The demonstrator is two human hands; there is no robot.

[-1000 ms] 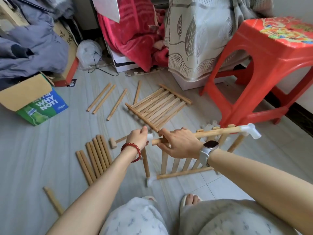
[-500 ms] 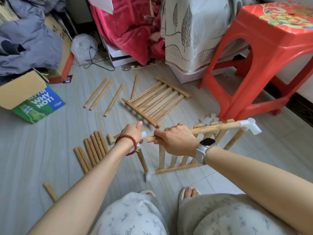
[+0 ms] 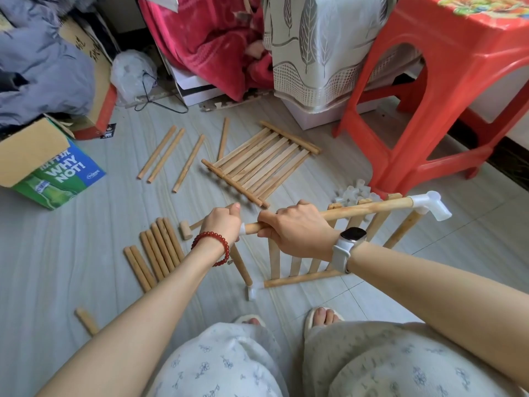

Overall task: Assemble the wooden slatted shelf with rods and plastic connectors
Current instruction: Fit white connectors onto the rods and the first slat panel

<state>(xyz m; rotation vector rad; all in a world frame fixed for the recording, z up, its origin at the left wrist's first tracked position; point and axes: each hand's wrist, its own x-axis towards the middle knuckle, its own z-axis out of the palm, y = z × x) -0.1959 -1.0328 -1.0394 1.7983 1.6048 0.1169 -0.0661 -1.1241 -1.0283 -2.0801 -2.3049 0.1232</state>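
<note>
Wooden rod (image 3: pixel 357 210) at the top of the standing slatted panel (image 3: pixel 303 263) looks light and stiff. Your right hand (image 3: pixel 297 233) wraps its fingers around the rod near its left end; your left hand (image 3: pixel 221 222) curls over the white connector (image 3: pixel 242 229) there. Grip close to the joint. The green box (image 3: pixel 54 173), far left, hides its content.

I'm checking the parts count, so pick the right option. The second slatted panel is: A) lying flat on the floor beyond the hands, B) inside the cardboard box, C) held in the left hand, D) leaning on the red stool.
A: the second slatted panel lies flat on the floor, beyond both hands and apart from the red stool.
</note>
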